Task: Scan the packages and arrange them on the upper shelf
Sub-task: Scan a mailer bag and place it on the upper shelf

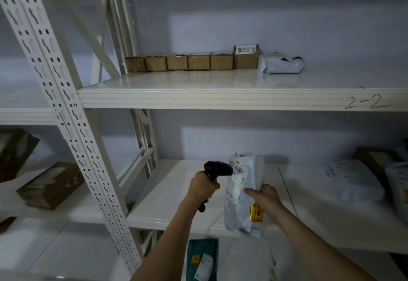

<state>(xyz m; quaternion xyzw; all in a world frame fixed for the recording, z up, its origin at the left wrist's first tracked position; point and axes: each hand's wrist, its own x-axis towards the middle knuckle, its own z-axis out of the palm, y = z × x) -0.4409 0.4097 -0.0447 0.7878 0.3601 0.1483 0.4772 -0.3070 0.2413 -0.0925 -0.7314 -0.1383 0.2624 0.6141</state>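
My left hand [204,186] grips the handle of a black barcode scanner [217,169], whose head points right at the white label of a grey plastic mailer [242,196]. My right hand [263,196] holds that mailer upright over the front of the lower shelf [167,212]. On the upper shelf [220,98], marked "2-2", a row of several small cardboard boxes [188,62] stands along the back. A taller box [245,57] and a grey mailer [281,65] sit at the row's right end.
A perforated white upright post [66,112] stands at left. Brown boxes [49,184] lie on the left bay's shelf. More mailers [355,180] and a box [375,159] lie at the lower shelf's right. A dark green mailer [202,259] lies below.
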